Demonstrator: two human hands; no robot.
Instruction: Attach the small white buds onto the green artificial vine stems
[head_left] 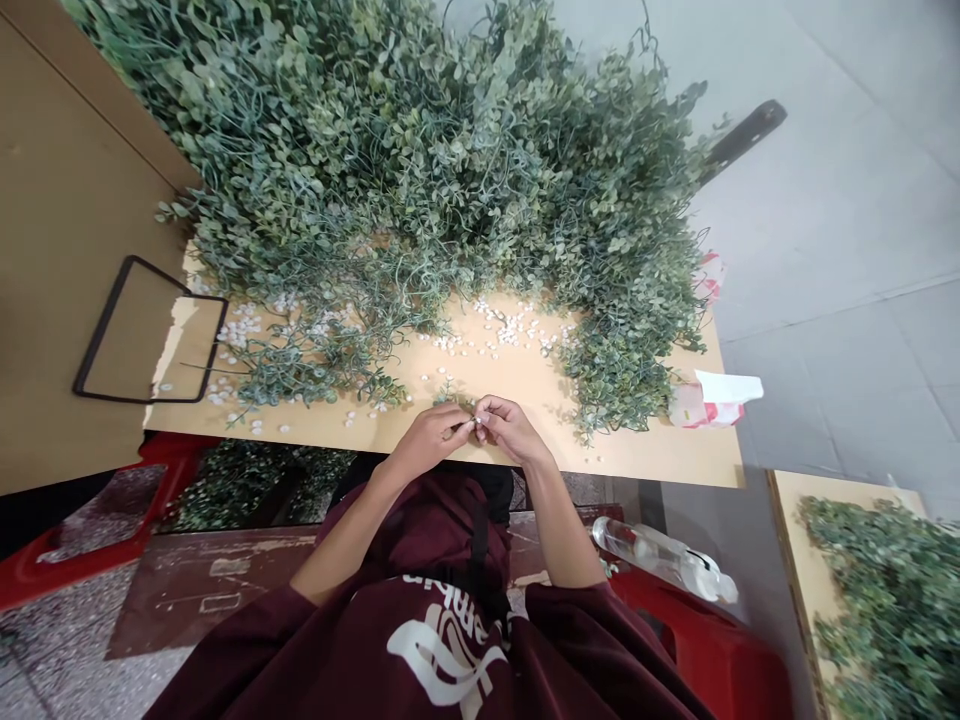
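My left hand (430,440) and my right hand (510,430) meet at the near edge of the wooden table (525,380). Fingertips of both are pinched together around a tiny white piece (477,420). A small green sprig (450,392) shows just beyond the fingers, partly hidden by them. Many small white pieces (510,328) lie scattered on the tabletop past my hands. A large heap of artificial green foliage (420,150) covers the back of the table, with loose sprigs (292,365) at the left.
A black wire frame (88,350) is at the left, beside a large brown board (67,240). At the right end sits a tissue pack (705,403). A clear bottle (652,556) lies on a red stool (720,650). More foliage (892,600) is at far right.
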